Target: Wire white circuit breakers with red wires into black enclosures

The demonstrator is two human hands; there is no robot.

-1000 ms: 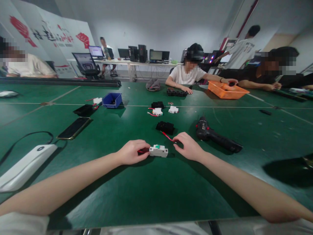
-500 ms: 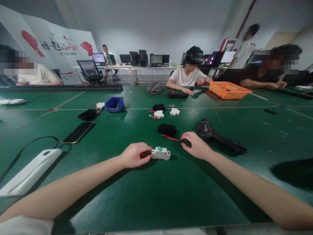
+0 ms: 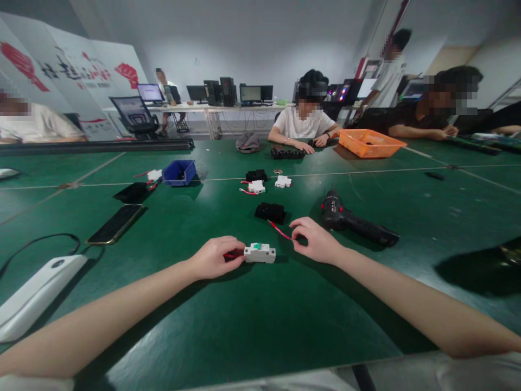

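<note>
Head view, left hand: fingers curled at one end of the white breaker, couldn't tell if gripping
Right hand: fingers pinched a red wire
Breaker: sat on the bench between both hands
Drill: lay beyond the right hand

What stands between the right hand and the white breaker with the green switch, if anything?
Nothing visible: only green tabletop shows between the right hand and the white breaker. The red wire near that hand lies farther back.
</note>
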